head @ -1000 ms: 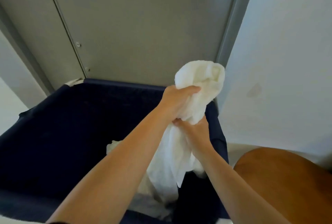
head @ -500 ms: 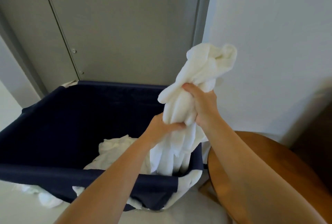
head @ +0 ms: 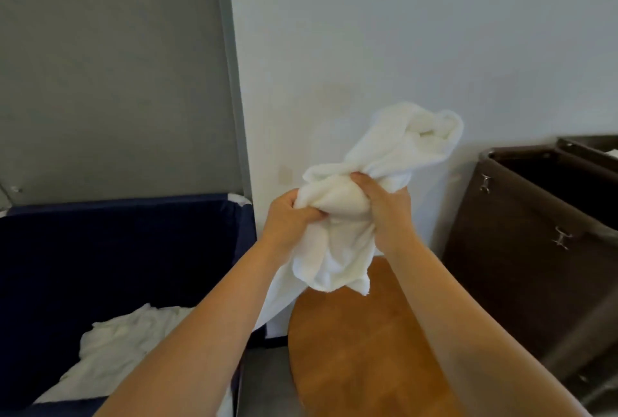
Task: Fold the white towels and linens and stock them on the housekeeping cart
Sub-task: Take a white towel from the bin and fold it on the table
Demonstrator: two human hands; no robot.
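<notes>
A crumpled white towel (head: 394, 162) hangs in the air in front of the white wall, above the far edge of a round wooden table (head: 361, 356). My left hand (head: 287, 216) grips its bunched middle from the left. My right hand (head: 384, 206) grips the same bunch from the right, fingers curled into the cloth. The towel's loose end droops below both hands. More white linen (head: 133, 333) lies heaped inside the navy fabric laundry bin (head: 127, 232) at the lower left.
A dark brown fabric cart (head: 535, 249) with metal clips stands at the right against the wall. A grey panel and its frame rise behind the navy bin. Grey floor shows between the bin and the table.
Both hands have carried the towel out of the navy bin and to the right, over the wooden table. The view has swung right, bringing the brown cart into sight.
</notes>
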